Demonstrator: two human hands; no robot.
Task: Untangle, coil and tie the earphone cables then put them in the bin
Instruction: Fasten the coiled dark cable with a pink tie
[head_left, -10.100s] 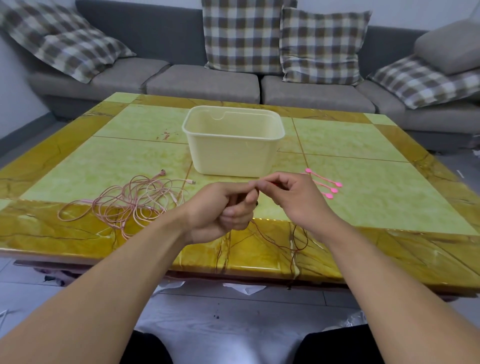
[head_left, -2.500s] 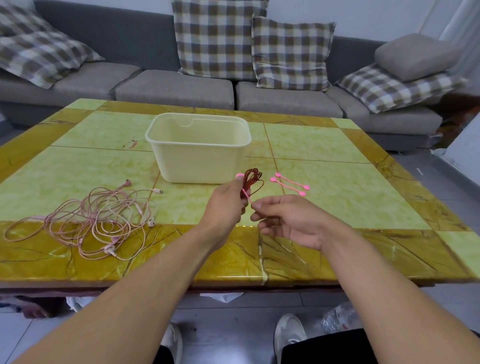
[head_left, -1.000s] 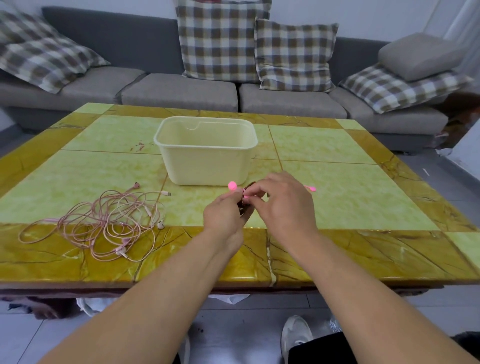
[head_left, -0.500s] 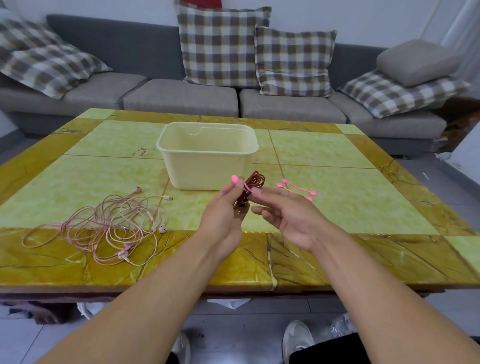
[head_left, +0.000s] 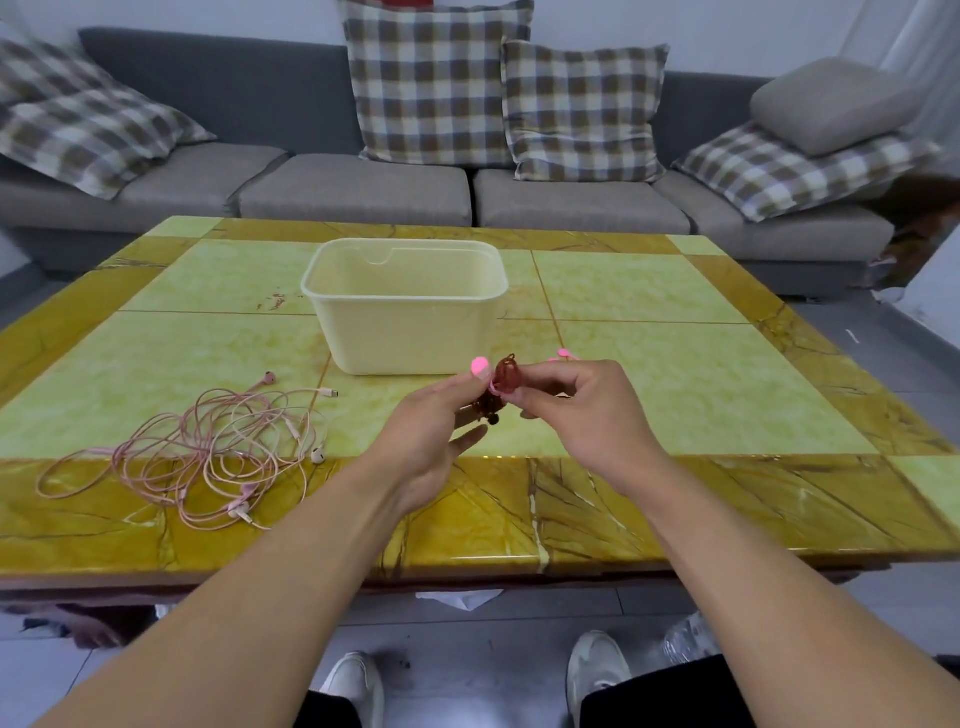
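**Earphone coil held in both hands in front of the bin**

Earphone cable (head_left: 505, 375), dark red and wound into a small tight coil, is held above the tabletop (head_left: 675, 364) just in front of the bin (head_left: 405, 332). The left hand (head_left: 431, 431) pinches the coil from its side between thumb and fingertips, the lower fingers extended loosely. The right hand (head_left: 582, 410) has its fingers curled and pinches the coil from the other side. A pink silicone tie (head_left: 480, 370) with a round knob end wraps the coil at the pinch.

The bin is a pale cream plastic tub, rectangular with rounded corners and a rolled rim, its top open. Left of the bin and nearer the tabletop's front edge lies a loose tangle of pink earphone cables (head_left: 208, 452), thin and glossy, with earbuds and a plug showing. Just right of the bin's front corner, a spare pink tie (head_left: 565, 355) peeks over the right hand. The tabletop is polished stone-look, pale green squares framed in veined amber, with broad open surface right of the bin. Behind the bin stands a grey fabric sofa (head_left: 363, 187) with checked cushions.
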